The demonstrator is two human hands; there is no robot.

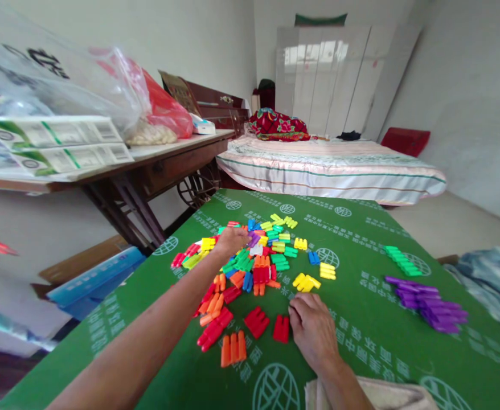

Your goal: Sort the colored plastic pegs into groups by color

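My left hand point(232, 241) reaches over the far part of a pile of colourful plastic building blocks, its fingers closed on a purple block point(254, 238). A white block point(256, 250) lies just beyond the fingertips. My right hand point(314, 327) rests on the green board, fingers loosely bent and apart, with nothing visible in it. Beside its thumb side is a red block point(281, 328); above its fingertips are yellow blocks point(306, 282). Nearer me lie another red block point(257, 322) and an orange block point(233, 348).
At the right of the green board point(352, 353) sit a purple group point(429, 304) and a joined green row point(402, 261). A beige cloth point(386, 393) lies at the near edge. A side table point(168, 152) with bags stands left; a bed point(331, 165) is beyond.
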